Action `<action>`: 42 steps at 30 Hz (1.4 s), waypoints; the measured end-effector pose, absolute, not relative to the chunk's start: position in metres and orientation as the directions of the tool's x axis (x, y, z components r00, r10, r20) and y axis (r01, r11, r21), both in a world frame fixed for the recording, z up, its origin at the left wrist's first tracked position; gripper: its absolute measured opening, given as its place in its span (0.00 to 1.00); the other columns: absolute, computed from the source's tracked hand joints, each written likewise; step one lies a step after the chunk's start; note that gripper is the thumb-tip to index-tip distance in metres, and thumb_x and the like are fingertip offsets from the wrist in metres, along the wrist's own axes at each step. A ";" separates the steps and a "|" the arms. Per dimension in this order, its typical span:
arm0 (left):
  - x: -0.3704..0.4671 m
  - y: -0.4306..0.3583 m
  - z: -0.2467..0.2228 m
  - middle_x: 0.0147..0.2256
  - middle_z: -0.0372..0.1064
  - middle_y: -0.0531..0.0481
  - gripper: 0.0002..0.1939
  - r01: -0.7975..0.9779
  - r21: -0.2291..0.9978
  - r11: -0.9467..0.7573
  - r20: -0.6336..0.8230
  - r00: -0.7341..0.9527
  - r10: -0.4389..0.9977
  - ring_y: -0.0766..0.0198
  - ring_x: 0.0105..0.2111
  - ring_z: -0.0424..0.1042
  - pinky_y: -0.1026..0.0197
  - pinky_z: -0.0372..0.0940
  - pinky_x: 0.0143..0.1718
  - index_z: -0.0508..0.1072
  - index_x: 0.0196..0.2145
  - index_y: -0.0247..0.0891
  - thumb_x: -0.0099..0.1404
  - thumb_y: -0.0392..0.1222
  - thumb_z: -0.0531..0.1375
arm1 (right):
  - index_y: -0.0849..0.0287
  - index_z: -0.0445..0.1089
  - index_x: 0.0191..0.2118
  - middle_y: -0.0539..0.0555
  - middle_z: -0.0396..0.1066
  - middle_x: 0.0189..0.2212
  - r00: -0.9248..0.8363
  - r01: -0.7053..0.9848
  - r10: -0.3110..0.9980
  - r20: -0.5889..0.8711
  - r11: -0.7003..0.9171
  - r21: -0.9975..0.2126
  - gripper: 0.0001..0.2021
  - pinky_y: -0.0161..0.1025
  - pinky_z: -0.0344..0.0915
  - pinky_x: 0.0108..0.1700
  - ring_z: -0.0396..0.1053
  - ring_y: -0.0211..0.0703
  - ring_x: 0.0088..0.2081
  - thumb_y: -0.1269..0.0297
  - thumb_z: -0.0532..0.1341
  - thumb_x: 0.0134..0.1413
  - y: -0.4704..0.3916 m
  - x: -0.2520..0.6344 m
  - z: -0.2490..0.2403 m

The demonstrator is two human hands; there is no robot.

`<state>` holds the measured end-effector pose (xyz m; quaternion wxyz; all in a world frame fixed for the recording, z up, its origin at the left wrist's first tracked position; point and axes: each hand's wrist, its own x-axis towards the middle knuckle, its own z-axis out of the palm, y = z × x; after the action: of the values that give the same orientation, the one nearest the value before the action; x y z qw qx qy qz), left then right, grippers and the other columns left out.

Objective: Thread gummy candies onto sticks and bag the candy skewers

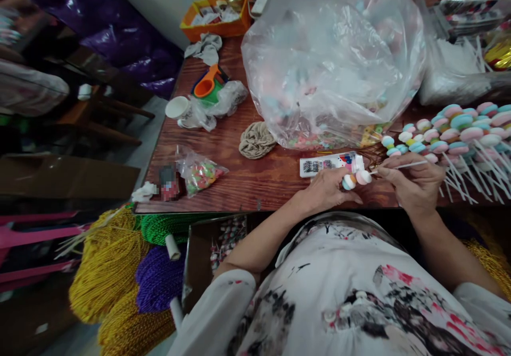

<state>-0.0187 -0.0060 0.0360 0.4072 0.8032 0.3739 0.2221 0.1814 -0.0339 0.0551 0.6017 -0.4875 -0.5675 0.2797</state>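
Near the table's front edge, my left hand (328, 190) is closed around a short stack of pastel balls (362, 178) in white, blue, orange and pink. My right hand (417, 183) pinches a thin white stick (407, 165), whose left end meets the pink ball. Whether the stick passes through the whole stack I cannot tell. Just behind my left hand lies a white bottle (315, 166) with printed labels. To the right of my right hand, many similar pastel stacks on white sticks (465, 127) lie in a pile.
A large clear plastic bag (331, 58) of pastel pieces fills the back of the table. Leftward are a coiled beige cloth (257, 140), a small bag of colourful bits (202, 175), a white cup (178, 108) and an orange tray (217, 18). Yellow cord bundles (109, 260) hang below the left edge.
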 end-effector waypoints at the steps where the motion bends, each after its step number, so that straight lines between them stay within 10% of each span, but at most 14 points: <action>1: -0.019 -0.008 0.038 0.35 0.75 0.51 0.30 0.411 0.836 -0.365 0.040 0.616 0.786 0.59 0.35 0.72 0.61 0.64 0.38 0.73 0.48 0.38 0.50 0.52 0.72 | 0.52 0.75 0.29 0.46 0.75 0.24 0.219 0.258 0.873 0.436 0.379 -0.888 0.04 0.41 0.71 0.32 0.72 0.40 0.27 0.67 0.70 0.47 -0.034 0.183 0.055; 16: -0.015 -0.024 0.053 0.51 0.70 0.39 0.64 0.277 0.919 -0.280 0.004 0.704 0.710 0.45 0.53 0.70 0.51 0.65 0.51 0.39 0.70 0.40 0.48 0.56 0.72 | 0.52 0.74 0.25 0.45 0.71 0.21 0.213 0.365 0.907 0.365 0.272 -0.890 0.06 0.38 0.64 0.24 0.67 0.37 0.22 0.66 0.71 0.45 -0.026 0.199 0.065; 27: -0.009 -0.023 0.054 0.34 0.72 0.52 0.65 0.263 0.959 -0.105 -0.100 0.659 0.745 0.59 0.33 0.72 0.58 0.67 0.37 0.37 0.70 0.43 0.47 0.50 0.74 | 0.51 0.74 0.28 0.47 0.74 0.24 -0.085 0.155 0.937 0.340 0.349 -0.924 0.05 0.43 0.71 0.32 0.72 0.42 0.27 0.65 0.71 0.46 -0.033 0.196 0.064; 38: -0.003 -0.019 0.058 0.35 0.72 0.50 0.67 0.427 0.888 -0.173 -0.170 0.654 0.737 0.54 0.38 0.73 0.56 0.65 0.43 0.34 0.70 0.38 0.48 0.54 0.73 | 0.58 0.71 0.23 0.46 0.70 0.19 -0.024 0.012 0.999 0.021 0.022 -1.000 0.12 0.32 0.60 0.22 0.64 0.33 0.20 0.60 0.73 0.43 -0.027 0.184 0.044; 42: -0.012 0.001 0.074 0.51 0.69 0.36 0.72 0.444 0.822 -0.356 -0.077 0.706 0.704 0.46 0.49 0.70 0.50 0.62 0.51 0.33 0.70 0.36 0.42 0.62 0.72 | 0.57 0.72 0.25 0.46 0.73 0.21 0.119 -0.252 0.992 -0.030 0.001 -0.968 0.10 0.35 0.68 0.27 0.69 0.35 0.23 0.64 0.74 0.40 -0.026 0.187 0.033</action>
<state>-0.0120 0.0011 0.0743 0.4435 0.8101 0.3543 0.1466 0.1866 -0.0264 0.0333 0.5854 -0.4659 -0.3975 0.5314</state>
